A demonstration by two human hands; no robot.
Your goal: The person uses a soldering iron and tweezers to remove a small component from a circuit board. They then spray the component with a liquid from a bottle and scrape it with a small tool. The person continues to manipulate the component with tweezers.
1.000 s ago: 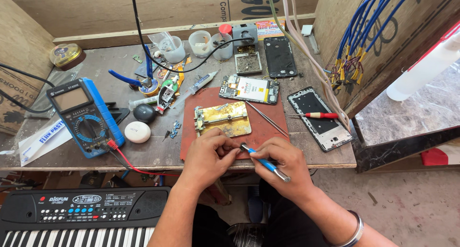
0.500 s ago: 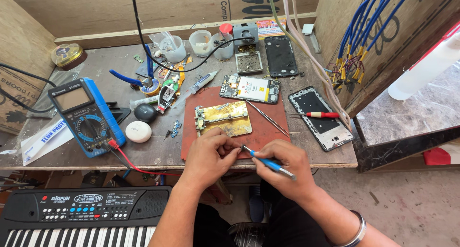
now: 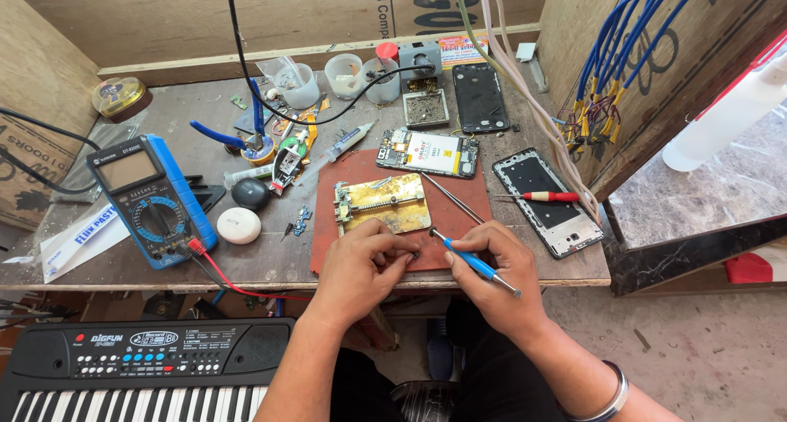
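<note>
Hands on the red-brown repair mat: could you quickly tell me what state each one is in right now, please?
Left hand: fingers pinched shut on a tiny dark part; its kind cannot be told.
Right hand: closed around a slim blue-handled screwdriver.

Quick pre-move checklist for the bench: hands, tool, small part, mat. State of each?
1. Right hand grips the blue screwdriver: ok.
2. Screwdriver tip points at the left hand's fingertips: ok.
3. Left hand pinches a small dark part at the fingertips: cannot tell what the part is; too small.
4. Both hands work over the red mat, not off the bench edge: ok.
5. Gold board holder lies flat on the mat, apart from both hands: ok.
6. Tweezers lie loose on the mat close to the right hand: not ok, easy to knock.
</note>
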